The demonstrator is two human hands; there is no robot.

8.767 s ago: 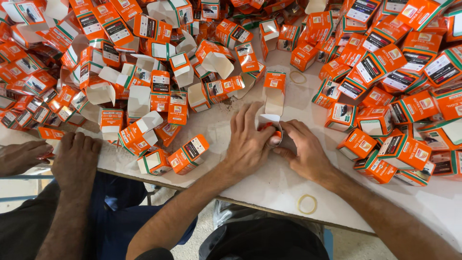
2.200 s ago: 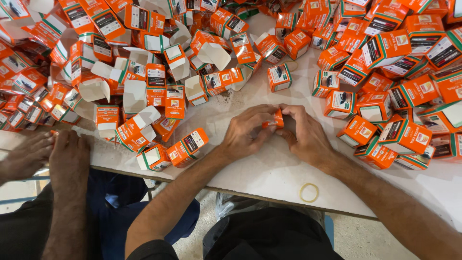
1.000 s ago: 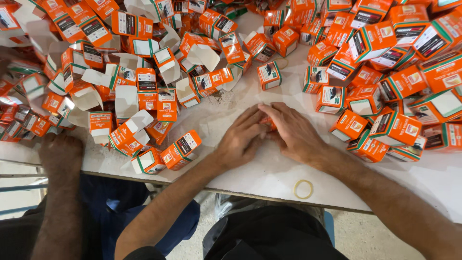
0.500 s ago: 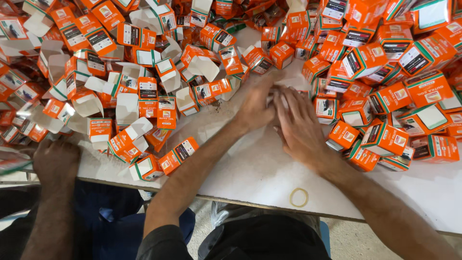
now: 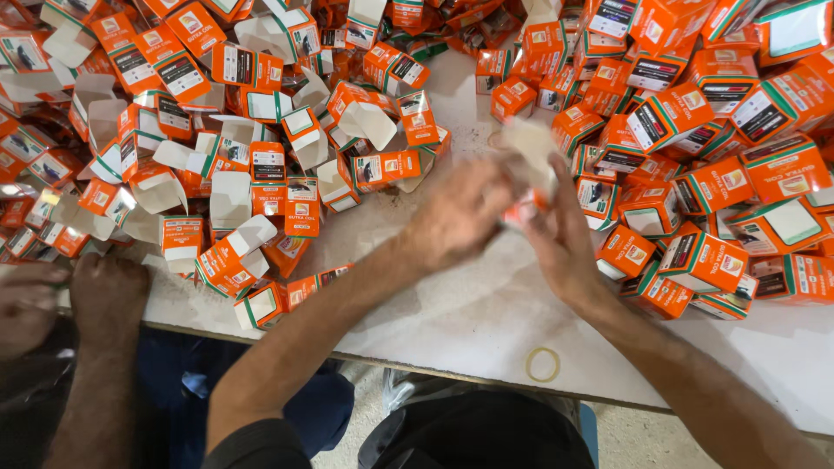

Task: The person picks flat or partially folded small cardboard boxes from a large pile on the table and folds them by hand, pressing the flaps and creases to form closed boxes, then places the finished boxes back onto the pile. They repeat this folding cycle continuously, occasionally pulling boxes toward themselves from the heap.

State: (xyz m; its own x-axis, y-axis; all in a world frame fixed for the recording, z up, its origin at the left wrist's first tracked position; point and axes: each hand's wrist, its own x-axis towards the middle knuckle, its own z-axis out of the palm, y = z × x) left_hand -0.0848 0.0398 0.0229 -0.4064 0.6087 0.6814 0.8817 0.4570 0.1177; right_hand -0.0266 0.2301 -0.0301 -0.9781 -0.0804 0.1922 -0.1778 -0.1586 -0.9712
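Both hands blurred, left hand (image 5: 460,213) & right hand (image 5: 560,234) fingers curled round small orange carton (image 5: 530,187)

A second ago both hands pressed a small orange-and-white cardboard carton (image 5: 530,187) down near the front edge of the white surface (image 5: 452,304). Now the left hand (image 5: 460,213) and right hand (image 5: 565,239) have lifted and reached further out toward the heaps, blurred with motion, holding the carton between them with its pale flap standing up. The neighbouring person's hands (image 5: 104,291) have drawn back to the surface's edge.
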